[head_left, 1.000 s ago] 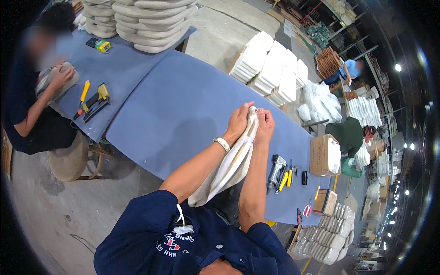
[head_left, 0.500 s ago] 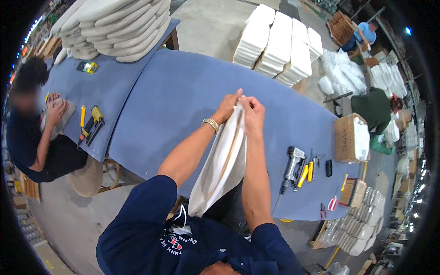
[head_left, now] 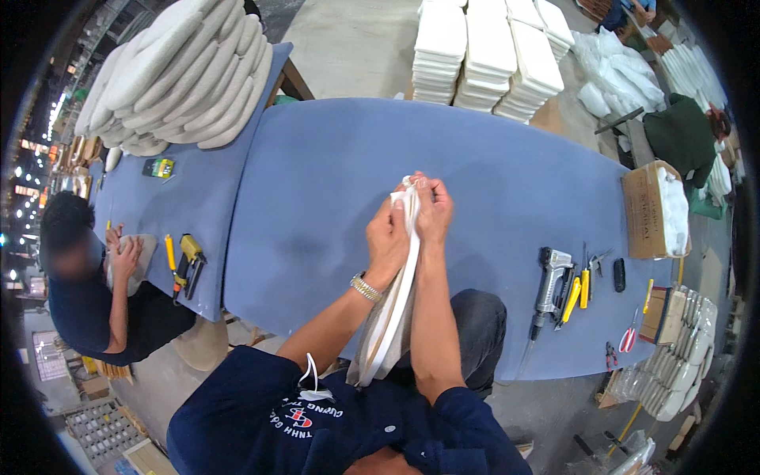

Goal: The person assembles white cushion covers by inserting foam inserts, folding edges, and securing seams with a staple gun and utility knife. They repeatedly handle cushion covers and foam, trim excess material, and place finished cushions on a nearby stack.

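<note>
A slim seat pad (head_left: 406, 294) stands on edge between my forearms, with beige fabric outside and a white layer and a thin tan edge showing along it. Its lower end rests close to my shirt. My left hand (head_left: 385, 242) wraps the upper part from the left side. At the top end, the fingers of my right hand (head_left: 433, 212) pinch the gathered white and beige cloth. Both hands meet there, over the blue-grey table (head_left: 317, 182). What lies under the fingertips is hidden.
On the table's right are a staple gun (head_left: 548, 289), yellow-handled tools (head_left: 571, 299), a black object (head_left: 619, 275), red-handled scissors (head_left: 628, 340) and a cardboard box (head_left: 645, 210). White pads (head_left: 439, 47) are stacked beyond. At left, a co-worker (head_left: 103, 309) sits near stacked beige cushions (head_left: 190, 87).
The pad has turned more edge-on and upright. My left hand has shifted down the pad, its fingers now curled around the side. My view has tilted and shifted left.
</note>
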A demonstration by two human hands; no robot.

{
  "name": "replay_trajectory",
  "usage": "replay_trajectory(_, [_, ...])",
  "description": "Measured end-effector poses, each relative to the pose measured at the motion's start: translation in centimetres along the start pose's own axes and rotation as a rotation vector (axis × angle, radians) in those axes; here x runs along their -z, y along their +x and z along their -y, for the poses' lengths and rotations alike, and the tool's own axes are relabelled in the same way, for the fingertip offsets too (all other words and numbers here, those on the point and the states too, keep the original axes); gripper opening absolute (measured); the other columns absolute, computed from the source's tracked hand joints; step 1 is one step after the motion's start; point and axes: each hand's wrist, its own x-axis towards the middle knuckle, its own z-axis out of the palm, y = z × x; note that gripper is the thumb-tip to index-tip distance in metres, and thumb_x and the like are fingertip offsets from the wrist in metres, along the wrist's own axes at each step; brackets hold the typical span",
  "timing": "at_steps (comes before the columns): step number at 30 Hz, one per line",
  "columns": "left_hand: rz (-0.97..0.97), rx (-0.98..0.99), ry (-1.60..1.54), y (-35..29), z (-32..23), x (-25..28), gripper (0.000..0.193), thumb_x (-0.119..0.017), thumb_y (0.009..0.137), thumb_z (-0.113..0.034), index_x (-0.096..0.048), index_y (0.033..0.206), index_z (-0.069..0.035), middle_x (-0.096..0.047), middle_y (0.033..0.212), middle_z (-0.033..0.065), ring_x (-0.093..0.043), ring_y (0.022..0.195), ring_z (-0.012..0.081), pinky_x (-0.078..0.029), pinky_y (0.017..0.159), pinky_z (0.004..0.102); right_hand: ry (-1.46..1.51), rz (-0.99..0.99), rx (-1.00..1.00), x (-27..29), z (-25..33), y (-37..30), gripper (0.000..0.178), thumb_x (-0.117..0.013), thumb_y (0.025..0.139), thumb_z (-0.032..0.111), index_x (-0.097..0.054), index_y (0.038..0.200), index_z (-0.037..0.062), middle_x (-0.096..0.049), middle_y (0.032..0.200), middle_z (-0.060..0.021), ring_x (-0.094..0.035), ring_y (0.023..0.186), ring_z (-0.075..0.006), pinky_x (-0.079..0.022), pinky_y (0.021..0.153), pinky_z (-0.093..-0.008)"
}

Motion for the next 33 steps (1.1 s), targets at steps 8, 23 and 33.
replay_trajectory(8, [0.048, -0.295, -0.023, -0.8, 1.0, 0.7, 0.028, -0.05, 0.106, -0.01, -0.067, 0.122, 0.007, -0.068, 0.13, 0.0209, -0.061, 0.129, 0.031, -0.045, 0.11, 0.0395, 0.182, 0.001, 0.106, 1.0, 1.2, -2.4, 0.016, -0.061, 0.103, 0.012, -0.062, 0.091, 0.0031, -0.068, 0.102, -0.01, -0.059, 0.113, -0.0226, -0.043, 0.104, -0.0421])
replay_trajectory(23, [0.278, -0.106, -0.015, 5.4, 1.1, 3.5, 0.044, -0.057, 0.106, -0.027, -0.059, 0.14, 0.0, -0.061, 0.142, 0.0177, -0.06, 0.126, 0.0195, -0.047, 0.104, 0.0341, -0.132, -0.224, -0.183, -0.7, 2.1, -1.3, 0.02, -0.058, 0.097, 0.003, -0.069, 0.113, 0.0006, -0.066, 0.107, -0.0066, -0.06, 0.099, -0.016, -0.048, 0.092, -0.03])
replay_trajectory(33, [0.194, 0.215, -0.051, 8.4, -1.3, 3.1, 0.028, -0.06, 0.105, -0.017, -0.073, 0.118, 0.004, -0.066, 0.136, 0.0128, -0.064, 0.116, 0.0194, -0.051, 0.099, 0.0323, -0.407, -0.025, -0.074, -1.1, 2.6, 0.1, 0.022, -0.062, 0.091, -0.003, -0.074, 0.107, 0.0051, -0.063, 0.101, -0.0076, -0.061, 0.09, -0.0174, -0.05, 0.081, -0.0292])
